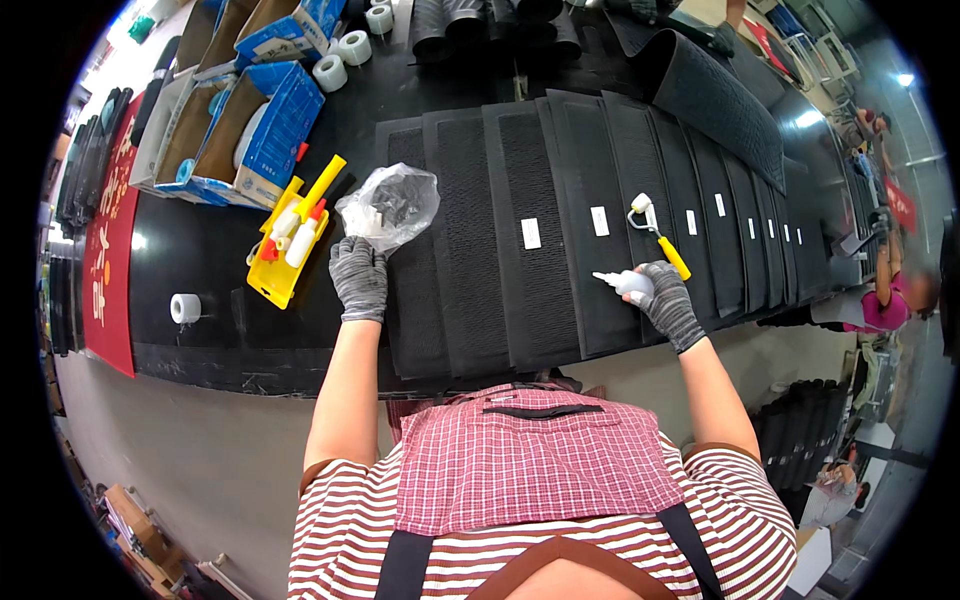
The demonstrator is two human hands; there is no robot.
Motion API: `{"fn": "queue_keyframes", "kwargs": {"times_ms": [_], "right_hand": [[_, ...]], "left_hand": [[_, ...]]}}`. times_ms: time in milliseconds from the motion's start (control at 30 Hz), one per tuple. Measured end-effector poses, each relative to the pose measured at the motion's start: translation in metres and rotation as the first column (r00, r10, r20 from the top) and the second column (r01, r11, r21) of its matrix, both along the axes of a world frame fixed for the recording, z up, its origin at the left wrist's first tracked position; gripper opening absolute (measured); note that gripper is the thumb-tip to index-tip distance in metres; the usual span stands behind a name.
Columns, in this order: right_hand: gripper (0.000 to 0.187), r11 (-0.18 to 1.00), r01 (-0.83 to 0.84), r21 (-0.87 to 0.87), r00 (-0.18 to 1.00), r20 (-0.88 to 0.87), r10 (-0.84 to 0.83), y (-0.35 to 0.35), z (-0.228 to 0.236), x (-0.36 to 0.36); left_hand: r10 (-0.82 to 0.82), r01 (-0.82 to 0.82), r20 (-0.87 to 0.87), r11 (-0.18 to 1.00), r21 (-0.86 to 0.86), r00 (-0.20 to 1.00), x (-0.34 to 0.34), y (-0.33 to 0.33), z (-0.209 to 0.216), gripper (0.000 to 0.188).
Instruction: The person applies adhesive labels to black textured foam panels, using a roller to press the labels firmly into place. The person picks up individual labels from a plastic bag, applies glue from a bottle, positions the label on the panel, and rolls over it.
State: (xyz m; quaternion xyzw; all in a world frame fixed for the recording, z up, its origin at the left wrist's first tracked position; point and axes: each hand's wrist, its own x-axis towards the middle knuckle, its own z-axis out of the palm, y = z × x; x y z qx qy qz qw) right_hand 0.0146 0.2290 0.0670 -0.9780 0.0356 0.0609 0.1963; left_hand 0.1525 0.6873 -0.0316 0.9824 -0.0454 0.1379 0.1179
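My left hand (358, 281), in a grey knit glove, is at the lower edge of a clear plastic bag (408, 203) with white pieces inside. Its fingers are bunched on the bag; their tips are partly hidden. A white squeeze bottle (626, 283) with a pointed nozzle is gripped in my gloved right hand (668, 300), its nozzle pointing left. Beneath both hands, black textured mats (533, 300) overlap in a row, several bearing a small white label (531, 233). A hand roller (672, 256) with a yellow handle lies on the mats just beyond my right hand.
A yellow tray (273, 280) with white bottles stands left of the bag. Blue cardboard boxes (285, 130) and tape rolls (185, 308) are on the left of the black table. Rolled mats (465, 30) lie at the back, a curled mat (720, 105) at the far right. Other people work beyond.
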Motion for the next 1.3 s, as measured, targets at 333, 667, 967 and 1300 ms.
{"fn": "queue_keyframes", "kwargs": {"times_ms": [333,667,967,1300], "right_hand": [[0.045,0.229,0.384,0.894,0.910,-0.324,-0.260,0.098,0.017,0.035],[0.041,0.515,0.347,0.784,0.933,-0.231,-0.276,0.171,-0.014,0.091],[0.033,0.867,0.032,0.498,0.980,0.153,-0.124,0.200,-0.030,0.115],[0.026,0.942,-0.072,0.328,0.978,0.209,0.003,0.201,-0.032,0.127]], "left_hand": [[-0.019,0.026,0.038,0.984,-0.177,0.999,-0.007,0.009,-0.043,0.024],[-0.009,0.016,0.040,0.980,-0.198,0.999,-0.003,0.012,-0.044,0.026],[-0.006,0.012,0.029,0.975,-0.222,1.000,-0.002,0.011,-0.040,0.024],[-0.004,0.011,0.033,0.973,-0.229,0.999,-0.002,0.010,-0.039,0.023]]}}
